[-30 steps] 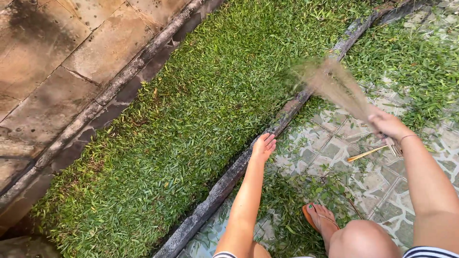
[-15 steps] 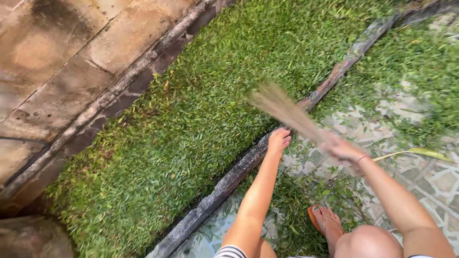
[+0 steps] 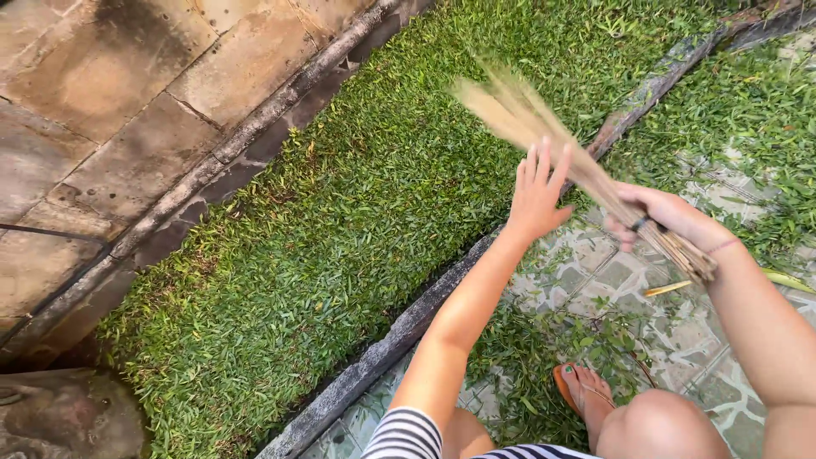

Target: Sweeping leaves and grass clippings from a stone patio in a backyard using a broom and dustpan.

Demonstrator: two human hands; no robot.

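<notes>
Stick broom (image 3: pixel 561 144) held in air, bristle end blurred above grass strip (image 3: pixel 340 238), handle end over paved tiles (image 3: pixel 620 272). Right hand (image 3: pixel 667 217) closed around bound handle. Left hand (image 3: pixel 540 191) open, fingers spread, palm against bristles mid-length. Dark curb edge (image 3: pixel 399 331) runs between grass and tiles. Stone slabs (image 3: pixel 110 85) beyond grass. Sandalled foot (image 3: pixel 582 391) on tiles amid leaf litter.

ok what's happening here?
A crouching person grips a stick broom in the right hand, its bristles blurred above a grass strip. The left hand is open, fingers spread, beside the bristles. Plant cuttings lie on the paving by a sandalled foot.
</notes>
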